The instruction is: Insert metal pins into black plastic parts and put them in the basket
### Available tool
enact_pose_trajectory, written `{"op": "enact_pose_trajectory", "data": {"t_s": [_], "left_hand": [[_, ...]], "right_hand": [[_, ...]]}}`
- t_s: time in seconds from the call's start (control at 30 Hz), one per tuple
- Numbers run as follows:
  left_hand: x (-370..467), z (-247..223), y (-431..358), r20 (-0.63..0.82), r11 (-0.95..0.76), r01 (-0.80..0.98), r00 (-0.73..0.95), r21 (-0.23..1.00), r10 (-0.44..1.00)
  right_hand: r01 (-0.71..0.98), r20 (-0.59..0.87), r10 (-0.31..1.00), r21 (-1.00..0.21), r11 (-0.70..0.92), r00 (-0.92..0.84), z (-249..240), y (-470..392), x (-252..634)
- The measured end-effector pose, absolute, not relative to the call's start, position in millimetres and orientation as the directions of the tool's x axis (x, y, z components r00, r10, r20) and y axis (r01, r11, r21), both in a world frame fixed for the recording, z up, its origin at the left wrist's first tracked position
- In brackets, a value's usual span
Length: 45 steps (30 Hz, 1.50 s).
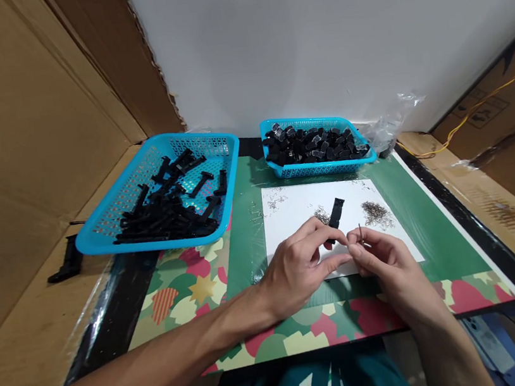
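My left hand (pixel 300 263) pinches the near end of a long black plastic part (pixel 336 212), which sticks out away from me over a white sheet (pixel 297 203). My right hand (pixel 382 258) sits just right of it, fingertips almost touching the left ones, and holds a small thin metal spring or pin (pixel 360 230) upright between thumb and finger. A pile of small metal springs (pixel 377 213) lies on the sheet beyond my right hand; a smaller pile (pixel 321 214) lies left of the black part.
A big blue basket (pixel 228 159) of long black parts stands at the back left. A smaller blue basket (pixel 321 170) of short black pieces stands behind the sheet. One black part (pixel 67 263) lies on cardboard at the left. Cardboard walls flank the green mat (pixel 434 219).
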<state>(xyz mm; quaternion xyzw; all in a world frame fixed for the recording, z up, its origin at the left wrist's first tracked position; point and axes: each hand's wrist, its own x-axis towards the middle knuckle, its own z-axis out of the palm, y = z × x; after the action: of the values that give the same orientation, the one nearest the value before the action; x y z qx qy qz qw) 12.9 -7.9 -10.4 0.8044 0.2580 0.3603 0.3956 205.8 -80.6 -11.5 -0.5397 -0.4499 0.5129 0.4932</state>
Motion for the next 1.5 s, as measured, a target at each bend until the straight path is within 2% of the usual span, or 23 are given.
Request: {"op": "enact_pose_trajectory", "data": {"t_s": [0.1, 0.2, 0.47, 0.67, 0.77, 1.0, 1.33, 1.5], "left_hand": [[12.2, -10.1, -8.2, 0.403, -0.562, 0.093, 0.601, 0.822, 0.690], [12.2, -8.2, -8.6, 0.400, -0.556, 0.080, 0.610, 0.828, 0.684], [11.8, -4.9, -8.8, 0.332, -0.520, 0.115, 0.649, 0.847, 0.684], [12.2, -4.8, -5.9, 0.260, -0.425, 0.105, 0.654, 0.899, 0.711], [12.4, -4.7, -5.2, 0.210, -0.406, 0.129, 0.693, 0.905, 0.690], [12.6, 0.0, -5.6, 0.146, -0.417, 0.172, 0.765, 0.893, 0.628], [10.0, 0.0, -7.2, 0.125, -0.489, 0.212, 0.813, 0.846, 0.569], [11.0, -1.4, -7.1, 0.146, -0.523, 0.203, 0.822, 0.828, 0.550]], "right_hand": [[-0.207, -0.141, 0.989, -0.969, -0.132, 0.031, -14.4, -86.5, 194.3], [-0.255, -0.150, 0.988, -0.958, -0.133, 0.047, -17.5, -89.0, 190.2], [-0.146, -0.141, 0.985, -0.981, -0.125, 0.104, -17.7, -91.0, 197.5], [0.037, -0.075, 0.976, -0.996, -0.084, 0.207, -8.4, -93.4, 199.9], [0.134, -0.027, 0.977, -0.989, -0.057, 0.212, -4.1, -93.5, 199.5], [0.236, 0.022, 0.980, -0.971, -0.026, 0.198, -5.0, -98.4, 203.4], [0.227, -0.006, 0.986, -0.973, -0.045, 0.168, -6.2, -105.5, 208.6], [0.284, 0.028, 0.947, -0.957, -0.067, 0.320, -6.4, -103.8, 224.3]]}}
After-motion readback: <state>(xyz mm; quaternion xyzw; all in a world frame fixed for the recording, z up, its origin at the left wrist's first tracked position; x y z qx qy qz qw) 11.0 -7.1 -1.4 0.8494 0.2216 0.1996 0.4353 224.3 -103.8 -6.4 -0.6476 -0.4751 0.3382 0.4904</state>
